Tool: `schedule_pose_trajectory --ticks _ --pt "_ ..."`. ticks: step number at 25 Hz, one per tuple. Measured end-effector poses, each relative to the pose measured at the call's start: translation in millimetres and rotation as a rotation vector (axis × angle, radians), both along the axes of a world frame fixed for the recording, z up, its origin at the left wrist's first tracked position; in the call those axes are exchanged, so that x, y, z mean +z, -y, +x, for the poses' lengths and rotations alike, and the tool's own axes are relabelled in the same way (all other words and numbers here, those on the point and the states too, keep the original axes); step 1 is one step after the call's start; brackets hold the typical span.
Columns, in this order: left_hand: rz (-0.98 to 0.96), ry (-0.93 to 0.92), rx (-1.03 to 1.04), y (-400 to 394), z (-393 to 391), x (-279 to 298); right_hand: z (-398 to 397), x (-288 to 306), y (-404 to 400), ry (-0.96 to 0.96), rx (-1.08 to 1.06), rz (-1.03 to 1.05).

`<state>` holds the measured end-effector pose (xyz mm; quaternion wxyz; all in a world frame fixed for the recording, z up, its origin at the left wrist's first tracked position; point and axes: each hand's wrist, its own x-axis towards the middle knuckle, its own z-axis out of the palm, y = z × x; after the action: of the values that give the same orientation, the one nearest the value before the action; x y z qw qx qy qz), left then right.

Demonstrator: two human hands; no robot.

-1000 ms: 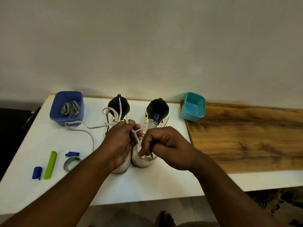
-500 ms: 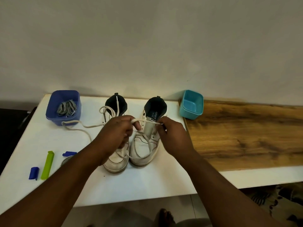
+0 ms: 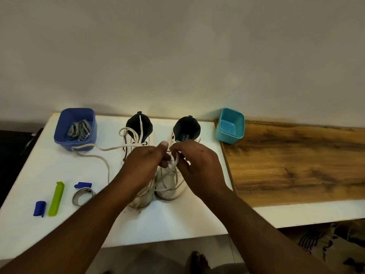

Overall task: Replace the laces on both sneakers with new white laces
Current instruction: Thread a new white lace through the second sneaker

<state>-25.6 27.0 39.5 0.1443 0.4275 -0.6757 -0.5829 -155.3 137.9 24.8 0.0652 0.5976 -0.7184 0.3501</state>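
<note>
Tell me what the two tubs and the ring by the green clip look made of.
Blue tub and teal tub: probably plastic, judging by the even colour, soft sheen and rounded corners. Ring: probably metal, grey with bright reflections.

Open tabletop (image 3: 177, 224) before the sneakers (image 3: 169, 186) — bins (image 3: 75, 129) flank behind.

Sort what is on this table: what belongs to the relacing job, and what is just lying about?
In the job:
pair of white high-top sneakers
white lace, pinched by both hands
blue tub of grey laces

Lying about:
empty teal plastic tub
green plastic clip
metal ring
two small blue pieces
</note>
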Motion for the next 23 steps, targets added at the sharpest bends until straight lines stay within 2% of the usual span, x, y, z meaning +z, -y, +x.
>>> schedule_pose_trajectory --ticks 2,3,6,9,11,13,15,17,19,21,23 --pt "0.411 -0.075 0.08 -3.8 -1.2 -1.5 4.3 -4.0 1.2 -0.092 -0.024 -0.004" --pt "0.526 -0.119 0.115 -3.8 -1.0 -3.9 3.9 -6.7 2.4 -0.111 -0.029 0.009" --pt "0.687 -0.237 0.159 -2.8 -0.2 -3.7 0.9 -8.2 5.2 -0.111 0.028 0.043" --pt "0.693 -0.319 0.264 -1.6 -3.8 -4.6 -1.5 -8.4 0.8 0.07 0.038 0.174" --pt "0.512 -0.336 0.324 0.1 -8.5 -8.3 -6.6 -13.5 -2.5 0.318 -0.225 0.276" --pt "0.151 -0.27 0.243 -0.2 -12.0 -11.1 -14.6 -21.8 -1.3 0.487 -0.528 0.386" --pt "-0.267 -0.149 0.045 -0.9 -13.5 -19.7 -17.5 -33.5 0.0 0.523 -0.61 0.457" --pt "-0.519 -0.06 -0.099 -2.9 -15.3 -32.9 -13.2 -37.7 4.4 0.52 -0.577 0.451" --pt "-0.599 -0.03 -0.15 -4.4 -19.5 -44.6 -12.8 -38.7 7.0 0.512 -0.535 0.423" --pt "-0.589 -0.012 -0.169 -4.9 -23.5 -50.4 -18.8 -38.4 6.7 0.536 -0.5 0.405" --pt "-0.629 0.022 -0.194 -4.7 -27.3 -53.0 -26.2 -35.2 2.9 0.686 -0.47 0.38"
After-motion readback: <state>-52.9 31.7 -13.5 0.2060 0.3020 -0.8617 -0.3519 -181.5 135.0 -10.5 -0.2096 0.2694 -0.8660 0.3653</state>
